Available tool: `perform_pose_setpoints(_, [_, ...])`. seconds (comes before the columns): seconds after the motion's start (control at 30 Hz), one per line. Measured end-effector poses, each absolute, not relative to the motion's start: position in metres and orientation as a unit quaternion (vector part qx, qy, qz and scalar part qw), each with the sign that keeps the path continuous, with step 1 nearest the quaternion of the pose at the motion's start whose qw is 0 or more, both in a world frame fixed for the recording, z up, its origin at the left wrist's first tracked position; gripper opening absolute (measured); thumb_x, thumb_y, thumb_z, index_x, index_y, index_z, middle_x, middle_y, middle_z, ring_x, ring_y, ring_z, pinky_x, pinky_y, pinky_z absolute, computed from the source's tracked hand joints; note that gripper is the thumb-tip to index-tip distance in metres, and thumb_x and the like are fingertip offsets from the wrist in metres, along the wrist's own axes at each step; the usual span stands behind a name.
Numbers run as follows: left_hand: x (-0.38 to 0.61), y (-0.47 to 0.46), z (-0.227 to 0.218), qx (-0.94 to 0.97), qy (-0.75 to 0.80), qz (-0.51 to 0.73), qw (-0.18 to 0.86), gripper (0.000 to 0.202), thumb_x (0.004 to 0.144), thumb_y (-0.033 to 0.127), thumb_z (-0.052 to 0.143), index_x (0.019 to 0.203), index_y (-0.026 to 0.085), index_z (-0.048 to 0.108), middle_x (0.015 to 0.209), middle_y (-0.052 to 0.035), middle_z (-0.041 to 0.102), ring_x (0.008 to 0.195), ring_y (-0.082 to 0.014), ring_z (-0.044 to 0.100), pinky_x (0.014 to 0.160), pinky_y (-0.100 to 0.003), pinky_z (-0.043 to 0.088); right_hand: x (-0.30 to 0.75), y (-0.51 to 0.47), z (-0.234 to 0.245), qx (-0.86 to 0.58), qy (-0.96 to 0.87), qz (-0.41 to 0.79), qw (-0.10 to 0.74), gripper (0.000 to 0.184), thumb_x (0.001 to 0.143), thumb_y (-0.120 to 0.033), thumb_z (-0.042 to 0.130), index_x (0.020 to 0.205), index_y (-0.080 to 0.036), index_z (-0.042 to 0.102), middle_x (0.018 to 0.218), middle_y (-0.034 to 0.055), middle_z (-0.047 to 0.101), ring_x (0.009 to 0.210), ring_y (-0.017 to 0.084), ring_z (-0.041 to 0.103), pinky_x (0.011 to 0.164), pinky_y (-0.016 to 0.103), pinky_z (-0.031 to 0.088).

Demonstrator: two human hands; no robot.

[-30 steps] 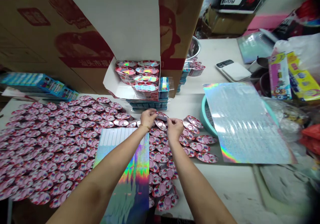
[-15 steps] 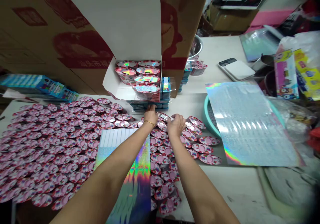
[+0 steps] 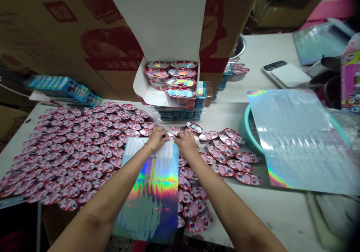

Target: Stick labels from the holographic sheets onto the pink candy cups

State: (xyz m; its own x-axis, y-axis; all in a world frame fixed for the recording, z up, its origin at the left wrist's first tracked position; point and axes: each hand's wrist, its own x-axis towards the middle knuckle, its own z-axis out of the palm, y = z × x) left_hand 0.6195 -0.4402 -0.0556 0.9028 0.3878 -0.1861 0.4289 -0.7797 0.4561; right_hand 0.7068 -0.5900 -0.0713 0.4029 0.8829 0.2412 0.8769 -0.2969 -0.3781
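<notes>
The table (image 3: 270, 207) carried the holographic sheet (image 3: 152, 192) directly before you. Your left hand (image 3: 158, 138) and right hand (image 3: 186, 142), fingers curled, were at its far right corner, near oval containers (image 3: 92, 174); whether they grasped a white strip (image 3: 137, 147) could not be determined.

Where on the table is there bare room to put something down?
Bare white tabletop shows right of the right forearm, in front of the oval packs; a smaller patch lies between the blue stack and teal basin. Left of the left hand, packs crowd closely.
</notes>
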Motion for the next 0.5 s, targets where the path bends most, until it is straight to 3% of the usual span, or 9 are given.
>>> perform_pose_setpoints(0.13, [0.621,-0.453,-0.053,0.936,0.236,-0.011,0.262,0.015,0.076,0.031,0.053,0.072,0.018,0.060,0.095,-0.0050,0.055,0.095,-0.0209,0.043,0.082,-0.036,0.032,0.697,-0.598,-0.080,-0.803,-0.560,-0.021,0.200,0.024,0.084,-0.020,0.046,0.106,-0.020,0.057,0.093,0.0084,0.057,0.083,0.021,0.044,0.068,0.034,0.033])
perform_pose_setpoints(0.4, [0.615,-0.458,-0.063,0.929,0.254,0.026,0.269,0.014,0.076,0.031,0.054,0.072,0.018,0.059,0.098,-0.0035,0.056,0.097,-0.0199,0.043,0.085,-0.036,0.031,0.693,-0.608,-0.087,-0.798,-0.546,-0.037,0.252,0.019,0.086,-0.021,0.043,0.092,-0.020,0.062,0.096,0.0067,0.059,0.085,0.018,0.046,0.072,0.031,0.035])
perform_pose_setpoints(0.5, [0.615,-0.461,-0.064,0.927,0.259,0.036,0.268,0.013,0.076,0.031,0.054,0.072,0.019,0.059,0.099,-0.0030,0.056,0.098,-0.0200,0.043,0.085,-0.036,0.030,0.696,-0.609,-0.082,-0.818,-0.506,-0.015,0.274,0.023,0.085,-0.027,0.046,0.102,-0.021,0.059,0.097,0.0072,0.058,0.087,0.019,0.046,0.073,0.032,0.035])
